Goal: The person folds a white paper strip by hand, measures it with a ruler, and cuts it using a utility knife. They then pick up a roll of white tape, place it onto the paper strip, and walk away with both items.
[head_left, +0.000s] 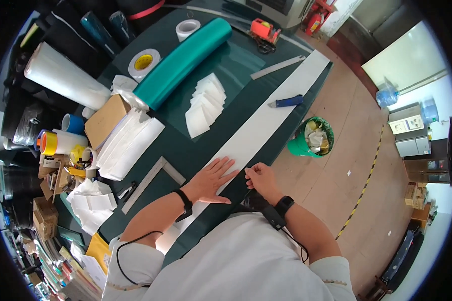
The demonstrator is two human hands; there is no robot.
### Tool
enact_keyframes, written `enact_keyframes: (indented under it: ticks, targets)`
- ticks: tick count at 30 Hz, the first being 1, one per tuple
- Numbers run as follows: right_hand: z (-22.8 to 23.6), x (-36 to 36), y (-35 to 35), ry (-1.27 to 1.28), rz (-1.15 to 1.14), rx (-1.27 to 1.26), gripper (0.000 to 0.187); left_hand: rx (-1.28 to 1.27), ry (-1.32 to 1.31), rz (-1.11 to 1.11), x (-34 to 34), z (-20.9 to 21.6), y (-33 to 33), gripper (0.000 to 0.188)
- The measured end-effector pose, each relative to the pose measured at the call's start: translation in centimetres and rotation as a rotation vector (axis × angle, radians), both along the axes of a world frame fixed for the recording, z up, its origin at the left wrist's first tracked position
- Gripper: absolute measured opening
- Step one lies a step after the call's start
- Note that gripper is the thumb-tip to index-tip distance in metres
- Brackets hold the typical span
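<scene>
A long white strip [251,131] runs diagonally along the right edge of the dark green table [188,155]. My left hand [211,181] lies flat on the strip's near part, fingers spread. Just past the table edge, my right hand [261,179] is closed, thumb and fingertips pressed together; whatever may be between them is too small to make out. Farther up, a blue utility knife [288,102] rests across the strip. Left of my left hand lies a metal try square [148,180]. Several white cut pieces [206,106] are fanned out beyond it.
A glossy green roll [186,62] lies at the back, beside tape rolls [141,62] and a red tape dispenser [264,31]. A steel ruler [277,67] is near the strip. White sheets [129,145] are stacked on the left. A green bin [297,147] stands on the floor at right.
</scene>
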State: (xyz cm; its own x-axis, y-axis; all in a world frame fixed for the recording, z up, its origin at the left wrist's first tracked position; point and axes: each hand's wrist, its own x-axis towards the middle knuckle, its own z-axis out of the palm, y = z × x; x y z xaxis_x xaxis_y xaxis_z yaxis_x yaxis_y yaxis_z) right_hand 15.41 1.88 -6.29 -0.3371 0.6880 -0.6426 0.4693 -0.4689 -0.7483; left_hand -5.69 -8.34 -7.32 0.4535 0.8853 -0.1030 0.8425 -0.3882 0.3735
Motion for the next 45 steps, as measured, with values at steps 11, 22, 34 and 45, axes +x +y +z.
enact_keyframes:
  ticks: [11,22,34,45]
  targets:
    - [-1.0,3.1,12.0,-0.182,0.331,0.853,0.017,0.126,-0.104,0.46,6.1,0.0,1.7,0.085]
    - [-2.5,3.4,30.6,-0.225,0.961,1.528,0.043,0.005,-0.018,0.546,7.3,0.2,2.1,0.09]
    - [-0.6,-12.2,37.4,0.186,1.326,1.668,0.038,0.39,-0.242,1.348,14.0,4.1,2.2,0.058]
    - [-1.5,-15.0,42.6,-0.184,1.053,1.722,0.039,1.022,-0.618,2.779,16.2,1.2,-17.6,0.041]
